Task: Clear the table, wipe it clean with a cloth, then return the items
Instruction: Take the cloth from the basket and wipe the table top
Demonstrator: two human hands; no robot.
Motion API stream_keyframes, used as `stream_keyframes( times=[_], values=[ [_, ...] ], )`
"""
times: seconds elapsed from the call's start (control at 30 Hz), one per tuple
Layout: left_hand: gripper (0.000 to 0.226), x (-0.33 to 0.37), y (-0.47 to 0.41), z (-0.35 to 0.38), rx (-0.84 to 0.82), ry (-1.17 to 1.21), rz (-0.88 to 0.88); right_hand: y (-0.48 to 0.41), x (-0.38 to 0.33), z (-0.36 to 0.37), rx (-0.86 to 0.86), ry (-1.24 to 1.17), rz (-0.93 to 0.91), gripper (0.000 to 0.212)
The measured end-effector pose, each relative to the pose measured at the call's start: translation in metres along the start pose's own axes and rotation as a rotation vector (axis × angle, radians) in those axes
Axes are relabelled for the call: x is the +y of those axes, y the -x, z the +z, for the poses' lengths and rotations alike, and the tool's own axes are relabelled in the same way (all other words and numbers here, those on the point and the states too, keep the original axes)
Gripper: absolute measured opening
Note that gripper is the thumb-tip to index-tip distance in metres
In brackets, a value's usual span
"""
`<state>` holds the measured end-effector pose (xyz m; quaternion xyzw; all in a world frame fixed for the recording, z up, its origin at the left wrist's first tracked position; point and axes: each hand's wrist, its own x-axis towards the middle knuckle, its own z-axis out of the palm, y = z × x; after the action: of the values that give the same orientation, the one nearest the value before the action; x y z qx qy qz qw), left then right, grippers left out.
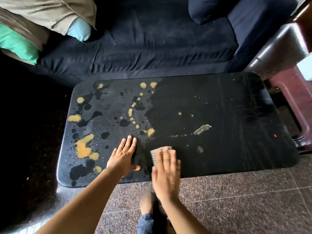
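Closest to me, at the bottom of my feed, a leg in blue denim [145,223] stands on the speckled stone floor [236,200]. Both bare forearms reach up from there onto the near edge of the black table [236,102].

The right hand [166,171] is motion-blurred. Its fingers look straight and lie side by side on a small grey ribbed cloth [160,152], which sits on the tabletop near the front edge, about mid-width. Just beside it, the left hand [125,154] lies flat on the table, palm down, with the fingers straight and close together and the thumb held out to the side.

The left half of the table is covered in yellow splotches [82,146] and dark wet-looking blots. The right half is darker and more even, with a pale grey scrap [202,129] and a few small specks on it. There is a tiny red dot [275,135] near the right end.

Beyond the table runs a dark blue sofa [143,48]. A navy cushion [207,9] lies on its right side, with green [16,43] and light blue [79,31] pillows under tan fabric [50,12] on its left. Dark wooden furniture [287,92] stands at the far right.
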<state>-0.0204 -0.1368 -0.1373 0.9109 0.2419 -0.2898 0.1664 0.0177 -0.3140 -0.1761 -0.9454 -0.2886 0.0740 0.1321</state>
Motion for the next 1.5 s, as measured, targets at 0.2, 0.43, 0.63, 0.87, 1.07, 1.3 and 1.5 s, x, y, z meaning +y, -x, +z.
stream_keyframes(
  times=[0.2,0.43,0.63,0.87,1.07,1.3,1.5],
  values=[
    [0.115,-0.003,0.000,0.001,0.000,-0.001,0.004,0.000,0.040,0.000,-0.038,0.127,-0.288,0.061],
    [0.113,-0.003,0.001,0.002,0.005,-0.004,0.006,-0.004,0.008,-0.001,0.008,-0.009,0.042,0.061],
    [0.113,-0.006,0.001,0.002,0.018,0.021,0.017,-0.045,0.026,-0.003,-0.030,0.129,-0.190,0.061],
    [0.114,-0.007,0.001,0.002,0.058,0.039,0.018,-0.068,-0.036,0.008,-0.012,0.055,-0.025,0.060],
    [0.112,-0.006,0.005,0.002,0.141,0.066,0.013,-0.097,0.005,-0.001,0.004,0.164,0.004,0.061],
    [0.103,-0.021,-0.006,-0.010,0.259,0.077,-0.022,-0.102,-0.060,0.016,0.002,0.107,-0.136,0.059],
    [0.112,-0.035,-0.030,-0.035,0.221,0.030,-0.014,-0.124,-0.020,0.006,0.043,0.131,0.184,0.062]
  ],
)
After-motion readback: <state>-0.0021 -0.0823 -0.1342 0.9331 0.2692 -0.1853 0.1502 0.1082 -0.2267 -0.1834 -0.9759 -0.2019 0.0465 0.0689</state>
